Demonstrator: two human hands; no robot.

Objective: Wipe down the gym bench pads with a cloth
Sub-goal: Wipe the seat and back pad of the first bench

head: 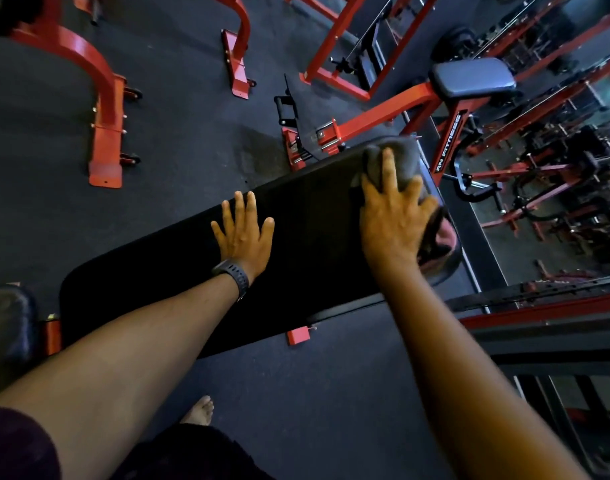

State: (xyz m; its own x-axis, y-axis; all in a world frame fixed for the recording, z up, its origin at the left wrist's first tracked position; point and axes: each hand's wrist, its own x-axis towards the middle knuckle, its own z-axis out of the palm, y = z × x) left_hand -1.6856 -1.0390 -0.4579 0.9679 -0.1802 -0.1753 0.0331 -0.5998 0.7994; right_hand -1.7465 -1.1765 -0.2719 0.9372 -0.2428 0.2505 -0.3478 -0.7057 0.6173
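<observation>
Long black bench pad (pixel 179 271) runs from 8 o'clock up to 2 o'clock across the view. Left hand (pixel 243 233) lies flat on the pad near centre, fingers spread, palm down, holding nothing; dark watch (pixel 232 273) on that wrist. Right hand (pixel 393 216) at 2 o'clock presses down on a grey cloth (pixel 400 157), fingers splayed over it, not closed around it. Cloth is bunched at the pad's far end, part of it draping off the right edge. Red machine frame with a grey seat pad (pixel 473 77) stands beyond at 1 o'clock. Dark rubber floor (pixel 179 109) all round; a bare foot (pixel 199 410) at 6 o'clock.
</observation>
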